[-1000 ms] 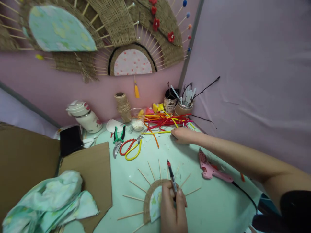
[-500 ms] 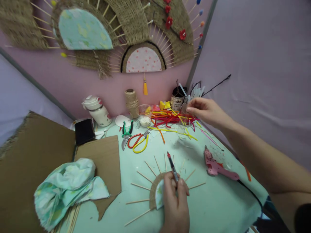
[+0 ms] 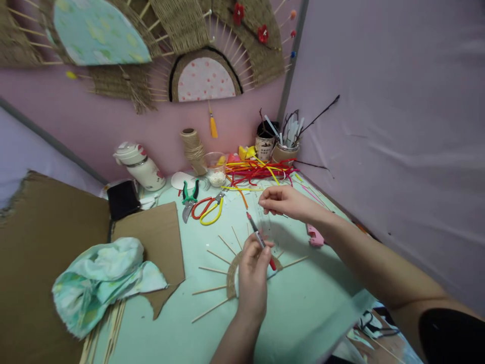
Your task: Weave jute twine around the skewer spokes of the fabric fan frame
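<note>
My left hand (image 3: pixel 252 275) is closed around a red-capped pen (image 3: pixel 259 237) that points up and to the left. It hovers over a small half-round woven fan piece (image 3: pixel 231 268) with wooden sticks fanning out, which lies flat on the mint-green table (image 3: pixel 303 313). My right hand (image 3: pixel 285 202) is just above and to the right of the pen tip. Its fingers are pinched, and a faint see-through piece seems to hang below them; I cannot make it out. The two hands are close together but apart.
A pink glue gun (image 3: pixel 314 235) lies right of the hands. Behind are red-and-yellow scissors (image 3: pixel 206 210), green pliers (image 3: pixel 188 196), coloured strips (image 3: pixel 257 172), a twine spool (image 3: pixel 192 150), a flask (image 3: pixel 140 167) and jars of sticks (image 3: pixel 286 149). Cardboard (image 3: pixel 147 237) and cloth (image 3: pixel 102 278) lie left.
My right hand went from the strips up to the jars, then came down beside the pen. My left hand lifted and tilted the pen to the left.
</note>
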Motion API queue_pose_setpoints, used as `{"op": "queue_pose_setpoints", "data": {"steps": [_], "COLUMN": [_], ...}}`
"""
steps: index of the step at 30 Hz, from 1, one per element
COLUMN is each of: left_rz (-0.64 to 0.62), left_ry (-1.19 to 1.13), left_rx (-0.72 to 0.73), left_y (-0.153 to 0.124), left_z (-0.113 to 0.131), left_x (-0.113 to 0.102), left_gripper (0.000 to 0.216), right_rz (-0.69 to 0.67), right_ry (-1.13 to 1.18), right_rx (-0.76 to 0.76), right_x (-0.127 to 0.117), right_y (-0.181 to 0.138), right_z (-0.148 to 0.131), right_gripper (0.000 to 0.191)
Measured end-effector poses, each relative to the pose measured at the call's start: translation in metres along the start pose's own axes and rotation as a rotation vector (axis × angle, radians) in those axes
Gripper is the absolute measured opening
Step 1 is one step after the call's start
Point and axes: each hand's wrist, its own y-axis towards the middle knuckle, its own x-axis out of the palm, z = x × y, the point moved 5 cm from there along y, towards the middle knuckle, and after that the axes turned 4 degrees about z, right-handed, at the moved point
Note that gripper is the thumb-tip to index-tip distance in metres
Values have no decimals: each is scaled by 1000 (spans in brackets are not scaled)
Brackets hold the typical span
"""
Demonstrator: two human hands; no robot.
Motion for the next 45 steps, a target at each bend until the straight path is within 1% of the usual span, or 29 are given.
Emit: {"op": "queue_pose_setpoints", "data": {"steps": [2, 4, 6, 7, 8, 9, 10, 12, 14, 15, 17, 18, 20, 22, 23, 24, 25, 26, 27, 29, 30, 32, 34, 35, 38, 39, 42, 45], "left_rz": [-53, -30, 25, 50, 67, 76, 80, 90, 101, 106, 105, 103, 102, 122, 144, 173, 202, 223, 255, 316, 315, 296, 259, 247, 229, 224, 201, 182], "left_ry": [-13, -22, 2, 18, 32, 45, 57, 91, 139, 160, 193, 201, 205, 201, 198, 198, 202, 216, 243, 302, 325, 331, 316, 307, 313, 323, 371, 474], "left_rx": [-52, -104, -117, -116, -113, -108, -101, -70, -31, -13, 22, 41, 83, 124, 141, 153, 171, 187, 211, 294, 326, 352, 318, 290, 179, 137, 30, 0], "left_y": [-1, -1, 0, 1, 2, 3, 3, 4, 3, 3, 1, 0, -1, -2, -2, -1, 0, 3, 5, 12, 15, 22, 26, 27, 25, 23, 18, 18], "left_z": [-3, -6, -8, -7, -7, -6, -4, 1, 6, 8, 11, 11, 12, 15, 18, 22, 28, 35, 43, 61, 67, 71, 65, 60, 43, 39, 33, 35], "left_x": [3, 2, -1, -2, -3, -4, -4, -3, -3, -3, -3, -2, -2, -5, -9, -14, -20, -27, -35, -51, -57, -65, -68, -68, -65, -64, -63, -67], "left_gripper": [25, 27, 27, 27, 27, 27, 26, 21, 19, 20, 21, 21, 22, 26, 27, 27, 26, 24, 24, 24, 25, 35, 41, 43, 47, 48, 50, 41], "right_rz": [-7, 54, 212, 296, 346, 342, 293, 145, 45, 31, 76, 143, 339, 539, 608, 649, 661, 649, 606, 464, 382, 226, 78, 4, -187, -229, -312, -345], "right_ry": [13, 12, -64, -138, -226, -323, -421, -596, -720, -750, -746, -719, -633, -540, -509, -491, -481, -473, -465, -443, -434, -441, -490, -519, -574, -577, -589, -604], "right_rx": [-17, -70, -188, -272, -366, -463, -559, -723, -825, -857, -885, -887, -856, -775, -725, -673, -627, -582, -536, -442, -413, -421, -477, -498, -513, -522, -553, -556], "right_x": [11, 17, 17, 16, 17, 21, 27, 41, 51, 54, 54, 52, 40, 24, 16, 10, 6, 2, 0, 2, 5, 15, 27, 33, 50, 55, 66, 72], "right_y": [-4, -9, -17, -22, -28, -33, -38, -47, -51, -52, -51, -50, -48, -49, -51, -52, -54, -56, -57, -58, -59, -60, -61, -61, -65, -67, -73, -74], "right_z": [2, 5, 5, 4, 2, -1, -3, -6, -7, -8, -9, -9, -7, -4, -2, 0, 2, 3, 6, 14, 19, 27, 33, 35, 40, 40, 42, 47], "right_gripper": [22, 25, 34, 38, 40, 42, 43, 41, 35, 32, 27, 26, 22, 17, 15, 14, 13, 14, 15, 20, 21, 21, 18, 23, 59, 64, 59, 56]}}
